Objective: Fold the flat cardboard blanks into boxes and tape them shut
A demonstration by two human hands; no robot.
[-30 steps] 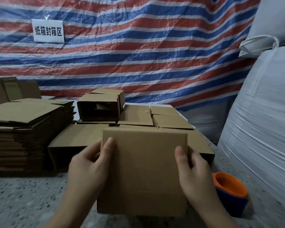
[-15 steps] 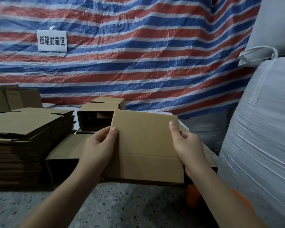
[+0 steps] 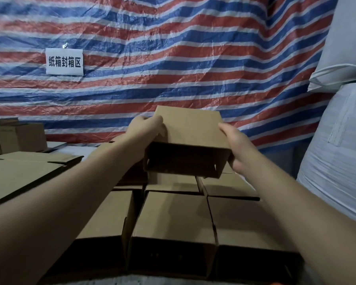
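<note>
Head view: the left hand [image 3: 147, 128] and right hand [image 3: 237, 147] hold a folded box [image 3: 190, 140] by its two sides, fingers curled round its edges; it hangs, open end toward the camera, above rows of folded boxes [image 3: 173, 219]; flat blanks [image 3: 19, 173] lie stacked at left.

I have both arms stretched forward and nearly straight, forearms bare. My left hand [image 3: 146, 128] grips the folded box [image 3: 188, 140] at its left edge, fingers curled over the top. My right hand [image 3: 237, 147] clasps the right side, thumb on top.
</note>
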